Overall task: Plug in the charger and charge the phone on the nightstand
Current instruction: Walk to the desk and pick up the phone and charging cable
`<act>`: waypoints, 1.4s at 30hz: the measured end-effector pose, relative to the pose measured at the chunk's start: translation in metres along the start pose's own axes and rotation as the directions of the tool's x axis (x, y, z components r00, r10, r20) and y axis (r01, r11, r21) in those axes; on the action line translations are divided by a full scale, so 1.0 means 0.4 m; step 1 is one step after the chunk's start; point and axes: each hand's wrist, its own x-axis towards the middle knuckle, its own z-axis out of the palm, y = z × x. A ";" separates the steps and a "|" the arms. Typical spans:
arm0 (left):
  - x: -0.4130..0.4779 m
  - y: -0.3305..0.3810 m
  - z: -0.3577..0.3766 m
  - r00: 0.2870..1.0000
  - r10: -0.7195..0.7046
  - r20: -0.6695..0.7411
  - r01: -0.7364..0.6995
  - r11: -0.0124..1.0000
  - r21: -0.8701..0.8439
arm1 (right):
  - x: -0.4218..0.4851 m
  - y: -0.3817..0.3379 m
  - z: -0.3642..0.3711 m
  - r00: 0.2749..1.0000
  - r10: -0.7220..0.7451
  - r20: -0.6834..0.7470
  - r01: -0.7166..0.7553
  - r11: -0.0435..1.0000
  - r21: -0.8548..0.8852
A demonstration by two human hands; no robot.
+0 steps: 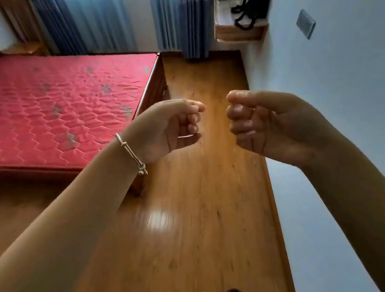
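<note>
My left hand [172,126] and my right hand [263,120] are raised side by side over the wooden floor, both curled into loose fists with nothing in them. A bracelet circles my left wrist. Far ahead at the right wall stands a small wooden nightstand [240,33] with a pale top, and a black cord or strap [248,5] hangs down onto it. A grey wall plate [305,24] sits on the right wall nearer to me. I see no phone from here.
A bed with a bare red quilted mattress [55,106] fills the left side. Blue curtains [103,21] hang along the far wall. A strip of wooden floor [208,204] runs between bed and white wall. My shoe shows at the bottom edge.
</note>
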 end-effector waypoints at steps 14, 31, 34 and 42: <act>0.285 -0.061 -0.026 0.990 -0.112 0.089 0.113 0.994 -0.011 | 0.141 0.020 -0.252 0.985 0.127 -0.119 -0.111 0.986 0.128; 0.490 0.022 -0.297 0.985 -0.112 -0.130 0.096 0.988 -0.123 | 0.536 0.007 -0.304 0.960 0.260 -0.105 -0.225 0.937 0.267; 0.541 0.035 -0.333 0.988 -0.115 -0.102 0.101 0.986 -0.132 | 0.590 -0.013 -0.315 0.962 0.249 -0.110 -0.213 0.940 0.267; 0.683 0.059 -0.386 0.990 -0.137 -0.033 0.128 0.973 -0.190 | 0.702 -0.069 -0.375 0.965 0.239 -0.110 -0.196 0.932 0.306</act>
